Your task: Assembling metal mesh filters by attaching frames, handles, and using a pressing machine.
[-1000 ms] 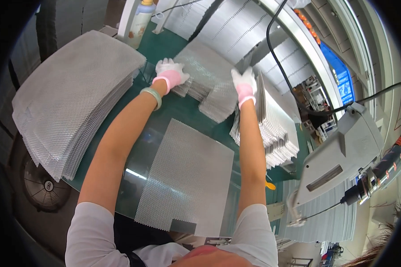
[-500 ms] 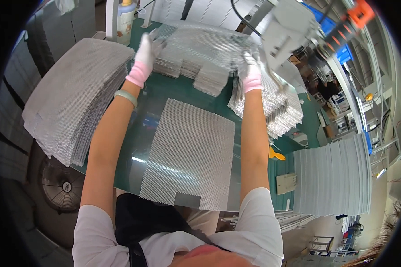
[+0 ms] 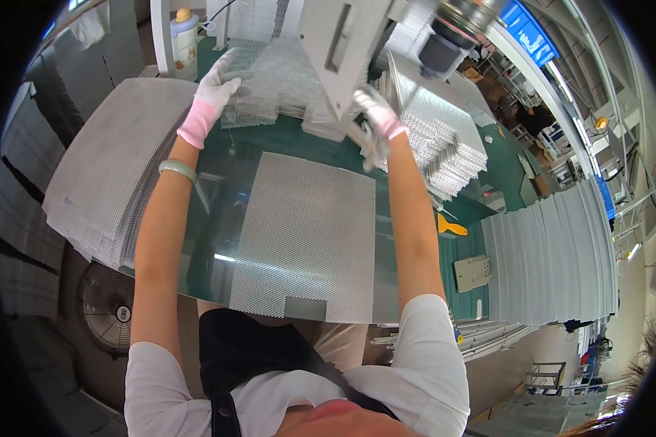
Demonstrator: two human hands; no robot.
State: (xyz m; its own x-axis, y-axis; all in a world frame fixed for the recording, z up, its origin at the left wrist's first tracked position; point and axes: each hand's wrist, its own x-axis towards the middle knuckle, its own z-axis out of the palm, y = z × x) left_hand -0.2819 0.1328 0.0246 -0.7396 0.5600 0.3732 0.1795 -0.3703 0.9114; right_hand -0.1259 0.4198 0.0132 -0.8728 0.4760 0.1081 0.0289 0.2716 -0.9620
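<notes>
My left hand point(image 3: 215, 89), in a white glove with a pink cuff, has its fingers stretched and thumb apart. It is beside the left edge of a clear patterned sheet point(image 3: 259, 80) on a pile at the back. My right hand point(image 3: 377, 111), gloved alike, is next to a grey machine arm point(image 3: 342, 54) and its blurred lever point(image 3: 363, 142). That arm partly covers the pile, and the right fingers are too blurred to read. Between my forearms a silvery mesh-patterned sheet point(image 3: 306, 226) with a notch in its near edge lies flat on the green tabletop point(image 3: 215, 251).
Stacks of patterned sheets stand at left point(image 3: 116, 160) and back right point(image 3: 452, 142). At right are a yellow scraper point(image 3: 452, 226), a beige box point(image 3: 472, 273) and a stack of pale panels point(image 3: 550, 255). A bottle point(image 3: 185, 47) stands at the back left, a fan point(image 3: 109, 309) below.
The clear sheet between both hands now lies on the back pile. The machine arm has swung left, across the right hand's area. My right hand has moved left and my left hand slightly left.
</notes>
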